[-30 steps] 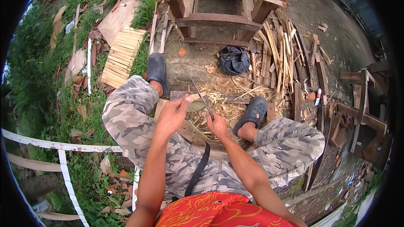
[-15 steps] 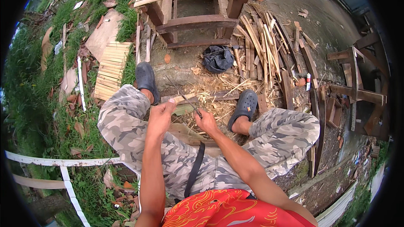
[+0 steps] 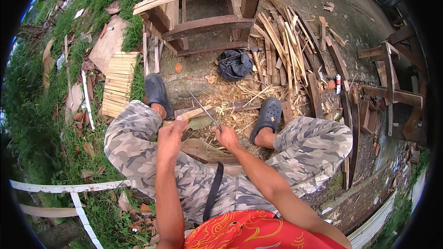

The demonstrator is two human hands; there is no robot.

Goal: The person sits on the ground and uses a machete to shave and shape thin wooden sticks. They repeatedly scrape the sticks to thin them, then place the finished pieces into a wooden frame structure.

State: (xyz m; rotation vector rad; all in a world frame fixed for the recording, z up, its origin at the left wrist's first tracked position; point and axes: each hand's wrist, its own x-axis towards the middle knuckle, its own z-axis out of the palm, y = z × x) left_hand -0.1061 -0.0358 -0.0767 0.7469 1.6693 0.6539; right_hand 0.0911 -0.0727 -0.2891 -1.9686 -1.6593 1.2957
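Observation:
My left hand [image 3: 170, 136] is closed around the near end of a short, pale wooden strip [image 3: 197, 112], which points away to the right. In my right hand [image 3: 227, 137] is a knife [image 3: 205, 111], its handle mostly hidden by the fingers. Its thin, dark blade slants up and left, crossing the strip or passing just above it; I cannot tell whether they touch. Both hands are between my knees, above a dark board [image 3: 240, 105] and a scatter of pale shavings [image 3: 230, 93] on the ground.
Beyond my feet stands a wooden frame [image 3: 207, 26], with a black plastic bag [image 3: 234, 64] before it. Wood strips [image 3: 288, 46] are piled to the right. A slatted bamboo panel [image 3: 121, 83] lies left on grass. Wooden furniture [image 3: 390, 92] stands far right, a white rail [image 3: 69, 186] near left.
My left hand has drawn slightly back toward me with the strip. The knife's tip has swung a little to the right and nearer. The whole view has shifted slightly.

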